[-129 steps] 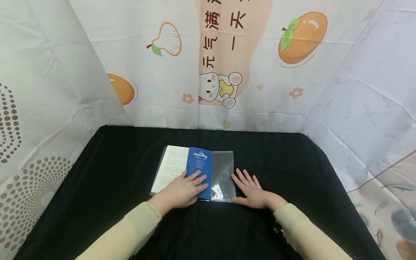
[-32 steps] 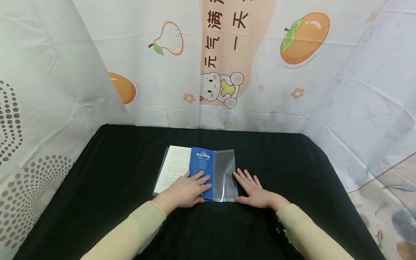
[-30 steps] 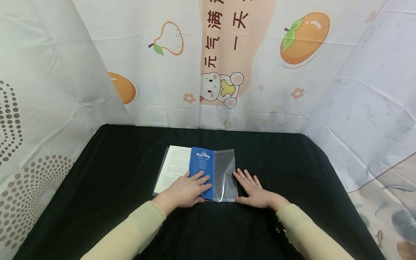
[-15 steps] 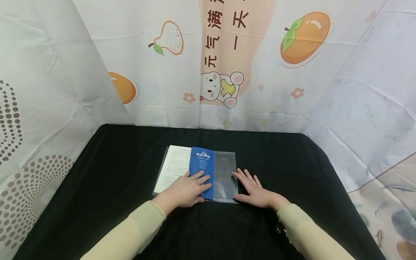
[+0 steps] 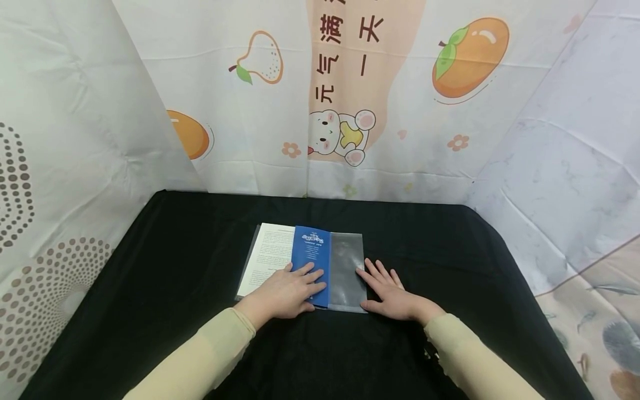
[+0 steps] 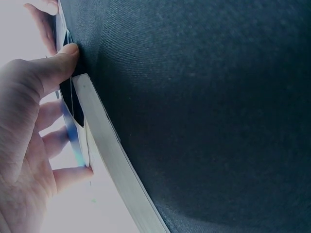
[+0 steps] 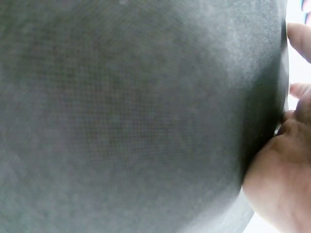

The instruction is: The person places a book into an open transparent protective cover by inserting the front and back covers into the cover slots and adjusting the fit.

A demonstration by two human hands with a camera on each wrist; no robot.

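Observation:
An open book (image 5: 267, 258) lies on the black cloth, printed page up, with its blue cover flap (image 5: 316, 244) to the right. Beyond the flap extends a clear plastic book cover (image 5: 346, 272). My left hand (image 5: 285, 290) rests on the blue flap with fingers spread, its thumb at the near edge. The left wrist view shows this hand (image 6: 29, 116) beside the thick page block (image 6: 114, 155). At the plastic's right edge, my right hand (image 5: 392, 294) touches the sheet with straight fingertips. Only part of the right hand (image 7: 286, 165) enters the right wrist view.
The black cloth (image 5: 200, 233) covers the table around the book. A white curtain with printed fruit (image 5: 470, 58) hangs behind it, and patterned cloths (image 5: 65, 139) hang on both sides.
The plastic sheet, slightly lifted a second ago, now lies flatter and reaches a little further toward me. My right fingertips have shifted slightly left onto its edge. My left hand stays put.

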